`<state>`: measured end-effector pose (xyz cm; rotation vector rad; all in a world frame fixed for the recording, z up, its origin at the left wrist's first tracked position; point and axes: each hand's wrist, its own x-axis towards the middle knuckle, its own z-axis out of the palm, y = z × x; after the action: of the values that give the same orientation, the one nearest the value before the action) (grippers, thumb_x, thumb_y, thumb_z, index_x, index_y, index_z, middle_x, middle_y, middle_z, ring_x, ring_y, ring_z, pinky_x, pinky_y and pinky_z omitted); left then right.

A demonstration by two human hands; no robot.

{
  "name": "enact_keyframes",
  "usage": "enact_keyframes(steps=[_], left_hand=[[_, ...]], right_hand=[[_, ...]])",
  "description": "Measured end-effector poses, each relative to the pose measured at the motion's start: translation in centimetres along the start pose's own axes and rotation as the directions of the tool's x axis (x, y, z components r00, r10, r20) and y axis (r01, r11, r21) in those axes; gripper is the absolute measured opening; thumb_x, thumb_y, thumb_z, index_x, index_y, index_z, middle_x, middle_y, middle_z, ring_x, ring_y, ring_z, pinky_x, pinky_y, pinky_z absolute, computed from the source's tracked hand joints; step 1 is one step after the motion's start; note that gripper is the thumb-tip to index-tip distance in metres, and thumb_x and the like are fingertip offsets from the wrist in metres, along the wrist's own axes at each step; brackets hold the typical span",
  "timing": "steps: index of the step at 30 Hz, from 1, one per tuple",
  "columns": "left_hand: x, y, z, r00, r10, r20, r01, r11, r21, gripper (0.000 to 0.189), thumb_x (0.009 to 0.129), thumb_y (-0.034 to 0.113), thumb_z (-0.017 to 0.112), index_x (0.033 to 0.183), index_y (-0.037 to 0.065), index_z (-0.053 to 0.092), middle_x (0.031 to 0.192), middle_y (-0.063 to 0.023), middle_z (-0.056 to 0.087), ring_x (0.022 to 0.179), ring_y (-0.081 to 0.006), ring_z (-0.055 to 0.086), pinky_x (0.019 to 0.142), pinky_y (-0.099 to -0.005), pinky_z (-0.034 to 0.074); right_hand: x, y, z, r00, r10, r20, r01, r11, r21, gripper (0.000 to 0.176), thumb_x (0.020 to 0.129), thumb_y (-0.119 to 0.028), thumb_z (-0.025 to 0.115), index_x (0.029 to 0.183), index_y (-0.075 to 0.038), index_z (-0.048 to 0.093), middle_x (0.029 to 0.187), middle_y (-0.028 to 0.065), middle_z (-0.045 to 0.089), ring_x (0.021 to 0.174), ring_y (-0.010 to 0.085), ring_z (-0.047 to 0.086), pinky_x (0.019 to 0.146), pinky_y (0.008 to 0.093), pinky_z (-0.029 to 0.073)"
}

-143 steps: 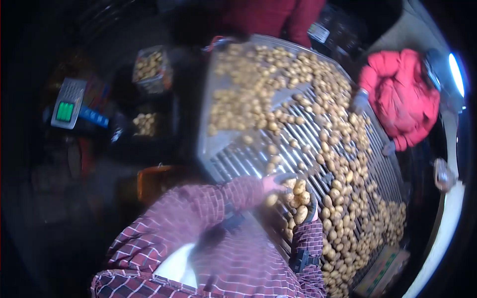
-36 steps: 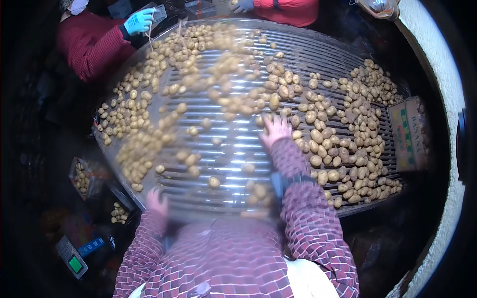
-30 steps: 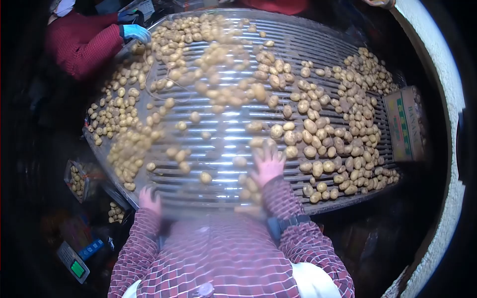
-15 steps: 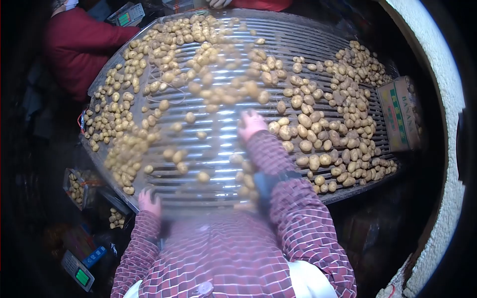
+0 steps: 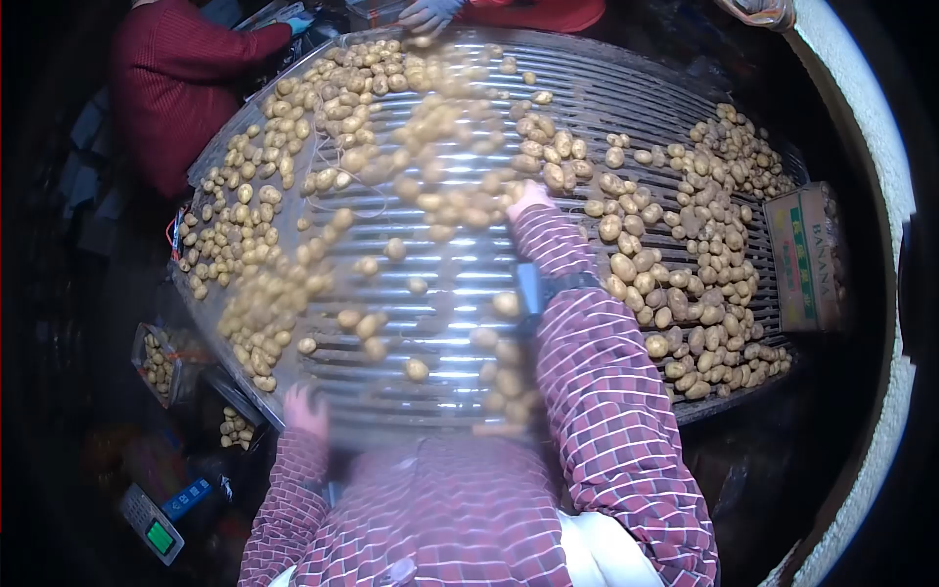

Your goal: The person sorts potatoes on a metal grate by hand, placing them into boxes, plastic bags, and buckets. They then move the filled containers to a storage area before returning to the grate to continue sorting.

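My right hand reaches forward over the slatted sorting table, at the right edge of a cluster of blurred potatoes. Its fingers point away from me and look bent; haze and blur hide whether they grip a potato. Close by on the right lie more potatoes. My left hand is at the table's near left edge, fingers apart and nothing visible in them, a little below a single potato. A dark band with a blue-grey piece sits around my right wrist.
Heaped potatoes cover the table's right side. A banana carton stands at its right end. A person in a red sweater is at the far left; another person's gloved hand is at the far edge. A scale lies low left, near a potato crate.
My right hand has moved forward and right, up to the potatoes. My left hand stays by the near edge. The gloved hand at the far edge now reaches further over the table.
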<state>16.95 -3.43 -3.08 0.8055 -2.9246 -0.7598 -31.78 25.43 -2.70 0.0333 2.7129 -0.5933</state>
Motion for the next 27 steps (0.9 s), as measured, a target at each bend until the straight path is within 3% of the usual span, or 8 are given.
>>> enact_keyframes(steps=[3, 4, 6, 9, 15, 19, 22, 27], left_hand=[[0.3, -1.9, 1.0, 0.999, -0.027, -0.042, 0.026, 0.999, -0.037, 0.032, 0.075, 0.009, 0.066, 0.106, 0.003, 0.061, 0.114, -0.0202, 0.055, 0.111, -0.0391, 0.049, 0.097, -0.0464, 0.040], [0.2, -2.5, 1.5, 0.998, -0.044, -0.051, 0.041, 0.997, -0.060, 0.032, 0.075, 0.009, 0.066, 0.106, 0.003, 0.061, 0.114, -0.0203, 0.055, 0.111, -0.0391, 0.049, 0.097, -0.0465, 0.040], [1.3, -0.3, 1.4, 0.971, -0.014, -0.238, -0.007, 0.996, -0.088, 0.028, 0.077, 0.007, 0.063, 0.105, 0.001, 0.061, 0.110, -0.0201, 0.057, 0.107, -0.0391, 0.052, 0.097, -0.0456, 0.041], [5.2, 6.5, 1.4, 0.961, 0.107, -0.254, -0.171, 0.954, -0.247, 0.029, 0.079, 0.002, 0.064, 0.107, -0.002, 0.061, 0.113, -0.0206, 0.058, 0.108, -0.0375, 0.055, 0.096, -0.0415, 0.044], [13.1, 23.3, 7.5, 0.737, 0.660, 0.143, -0.571, 0.723, -0.389, 0.044, 0.077, 0.013, 0.067, 0.119, 0.002, 0.057, 0.123, -0.0212, 0.053, 0.116, -0.0377, 0.050, 0.101, -0.0441, 0.042], [11.8, 32.8, 10.8, 0.534, 0.730, 0.427, -0.745, 0.645, -0.172, 0.056, 0.077, 0.025, 0.069, 0.129, 0.015, 0.051, 0.132, -0.0172, 0.047, 0.124, -0.0354, 0.043, 0.103, -0.0499, 0.038], [11.4, 32.9, 12.6, 0.558, 0.700, 0.445, -0.762, 0.645, -0.058, 0.052, 0.078, 0.022, 0.067, 0.128, 0.019, 0.053, 0.122, -0.0121, 0.052, 0.121, -0.0313, 0.046, 0.097, -0.0498, 0.040], [13.0, 29.8, 14.5, 0.524, 0.752, 0.399, -0.796, 0.600, -0.085, 0.054, 0.072, 0.032, 0.073, 0.122, 0.020, 0.056, 0.106, -0.0092, 0.056, 0.103, -0.0311, 0.053, 0.087, -0.0469, 0.043]], right_hand=[[-4.8, -0.5, -1.5, 0.984, -0.150, 0.097, 0.126, 0.969, 0.215, 0.074, 0.071, -0.032, 0.075, 0.134, -0.007, 0.047, 0.120, 0.0220, 0.059, 0.111, 0.0358, 0.058, 0.098, 0.0387, 0.046], [-5.0, 3.9, 1.2, 0.910, -0.386, -0.151, 0.415, 0.854, 0.315, 0.068, 0.073, -0.019, 0.074, 0.133, -0.003, 0.046, 0.116, 0.0177, 0.060, 0.102, 0.0318, 0.062, 0.088, 0.0390, 0.052], [-8.3, 7.8, -1.6, 0.998, -0.034, 0.047, -0.034, 0.312, 0.949, 0.056, 0.079, -0.006, 0.066, 0.131, -0.003, 0.045, 0.106, 0.0162, 0.061, 0.081, 0.0248, 0.065, 0.063, 0.0341, 0.057], [-12.6, 19.6, -4.2, 0.978, -0.070, 0.197, -0.209, -0.263, 0.942, 0.039, 0.087, -0.017, 0.065, 0.119, 0.001, 0.054, 0.097, 0.0107, 0.064, 0.076, 0.0222, 0.066, 0.063, 0.0307, 0.058], [-25.5, 25.8, -5.5, 0.910, 0.350, 0.222, -0.272, 0.101, 0.957, 0.046, 0.086, -0.028, 0.067, 0.120, 0.001, 0.056, 0.100, 0.0096, 0.063, 0.083, 0.0210, 0.065, 0.066, 0.0333, 0.055], [-28.0, 23.4, -3.8, 0.964, 0.237, 0.118, -0.175, 0.237, 0.956, 0.051, 0.081, -0.018, 0.074, 0.124, 0.001, 0.054, 0.110, 0.0111, 0.062, 0.094, 0.0183, 0.062, 0.082, 0.0302, 0.051], [-27.2, 23.1, -2.6, 0.985, 0.168, -0.030, -0.070, 0.558, 0.827, 0.055, 0.078, -0.015, 0.075, 0.125, 0.003, 0.053, 0.115, 0.0132, 0.061, 0.104, 0.0218, 0.058, 0.092, 0.0330, 0.047], [-24.0, 14.6, -6.2, 0.995, 0.056, 0.078, -0.073, 0.970, 0.232, 0.058, 0.074, -0.020, 0.073, 0.127, -0.006, 0.055, 0.137, 0.0180, 0.045, 0.121, 0.0304, 0.051, 0.101, 0.0384, 0.044]])
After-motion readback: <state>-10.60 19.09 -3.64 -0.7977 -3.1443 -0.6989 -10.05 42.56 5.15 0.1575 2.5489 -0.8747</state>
